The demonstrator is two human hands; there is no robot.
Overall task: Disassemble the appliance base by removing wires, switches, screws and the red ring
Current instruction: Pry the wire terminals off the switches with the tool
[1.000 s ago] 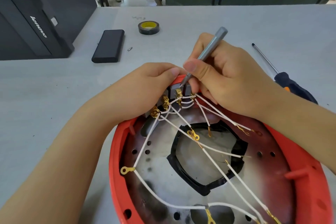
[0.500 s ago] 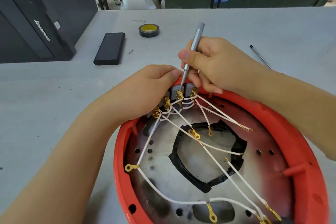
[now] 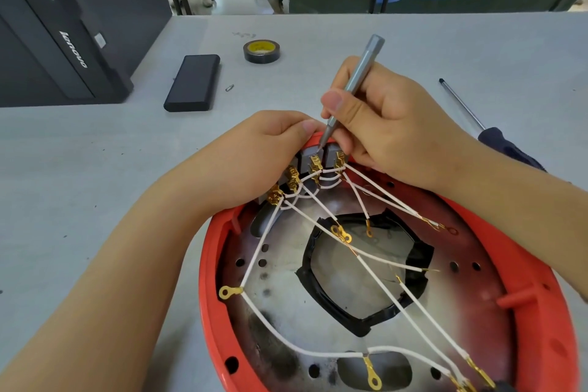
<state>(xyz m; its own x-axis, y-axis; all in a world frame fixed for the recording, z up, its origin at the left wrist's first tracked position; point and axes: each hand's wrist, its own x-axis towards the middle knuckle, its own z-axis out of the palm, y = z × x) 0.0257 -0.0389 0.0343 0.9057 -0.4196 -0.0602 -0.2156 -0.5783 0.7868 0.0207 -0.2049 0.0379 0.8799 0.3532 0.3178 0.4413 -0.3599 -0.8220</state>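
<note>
Gripping a grey screwdriver [image 3: 356, 79], the right hand [image 3: 391, 134] probes the switches [image 3: 315, 157].

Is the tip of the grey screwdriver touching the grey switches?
Touching. In the head view the grey screwdriver, gripped by the right hand, ends with its tip between two grey switches, no gap showing.

A tape roll [image 3: 261, 51] beside a black case [image 3: 192, 83] and computer tower [image 3: 57, 41]

red ring [image 3: 537, 305]: near side cut off by frame edge
screwdriver tip [image 3: 322, 144]: hidden between switches [image 3: 313, 159]
second screwdriver [image 3: 496, 140]: handle behind right forearm
</note>
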